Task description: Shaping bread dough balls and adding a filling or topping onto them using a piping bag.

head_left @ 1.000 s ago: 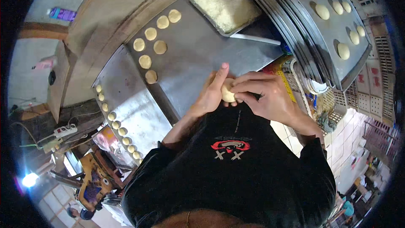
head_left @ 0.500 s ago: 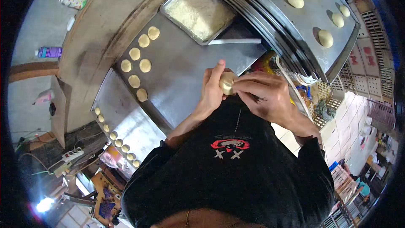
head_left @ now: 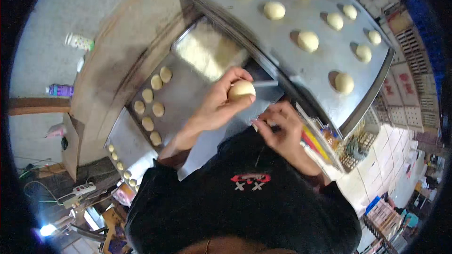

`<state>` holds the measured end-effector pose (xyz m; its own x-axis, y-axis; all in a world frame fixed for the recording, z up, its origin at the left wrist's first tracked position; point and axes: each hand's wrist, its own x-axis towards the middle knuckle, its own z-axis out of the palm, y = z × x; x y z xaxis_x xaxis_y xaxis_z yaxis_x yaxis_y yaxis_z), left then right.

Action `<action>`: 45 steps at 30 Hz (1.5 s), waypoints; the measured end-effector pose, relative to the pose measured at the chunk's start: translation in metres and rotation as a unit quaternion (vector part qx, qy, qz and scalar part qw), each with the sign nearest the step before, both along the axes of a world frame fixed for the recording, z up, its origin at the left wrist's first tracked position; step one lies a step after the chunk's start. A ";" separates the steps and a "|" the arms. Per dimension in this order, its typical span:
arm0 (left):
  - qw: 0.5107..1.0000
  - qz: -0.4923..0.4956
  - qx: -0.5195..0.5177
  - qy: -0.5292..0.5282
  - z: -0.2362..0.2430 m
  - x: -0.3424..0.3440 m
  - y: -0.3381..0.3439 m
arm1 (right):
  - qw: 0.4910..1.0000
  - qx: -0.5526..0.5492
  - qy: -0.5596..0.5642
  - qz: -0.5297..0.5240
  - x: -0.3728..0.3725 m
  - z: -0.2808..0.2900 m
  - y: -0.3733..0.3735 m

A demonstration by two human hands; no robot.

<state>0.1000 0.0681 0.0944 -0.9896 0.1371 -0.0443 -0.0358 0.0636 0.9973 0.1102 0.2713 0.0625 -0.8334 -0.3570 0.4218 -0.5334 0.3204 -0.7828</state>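
A smooth, pale dough ball (head_left: 241, 90) sits in my left hand (head_left: 213, 106), fingers and thumb curled round it. My right hand (head_left: 281, 129) is apart from it, lower and to the right, fingers bent in toward the thumb. A small pale bit shows at its fingertips, too small to make out. Several flattened dough rounds (head_left: 157, 109) lie on the steel work surface (head_left: 181, 87) to the left. Beyond them stands a metal tray of pale, crumbly or powdery stuff (head_left: 205, 49), partly behind my left hand.
At the upper right, a raised metal baking tray (head_left: 282, 33) bears several spaced dough balls (head_left: 308, 41). A lower tray (head_left: 129, 136) on the left holds smaller dough pieces (head_left: 119, 165). A white bar (head_left: 266, 83) lies behind my left hand. Plastic crates (head_left: 360, 148) stand on the tiled floor at right.
My hands have come apart: the left has lifted the dough ball up and leftward, while the right has dropped away from it. The view has shifted, showing more of the raised tray.
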 end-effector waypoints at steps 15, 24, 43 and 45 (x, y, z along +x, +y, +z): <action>0.842 0.215 -0.455 0.196 -0.017 -0.477 -0.061 | 0.976 0.047 -0.190 0.099 -0.027 -0.086 0.024; 0.781 0.247 -0.550 0.162 -0.011 -0.439 -0.063 | 0.965 0.075 -0.216 0.128 -0.040 -0.092 0.028; 0.451 0.711 -0.425 -0.331 -0.320 0.131 -0.193 | 0.893 0.179 -0.216 0.353 0.027 -0.078 -0.057; 0.438 0.736 -0.424 -0.295 -0.326 0.127 -0.209 | 0.907 0.146 -0.227 0.324 0.038 -0.078 -0.063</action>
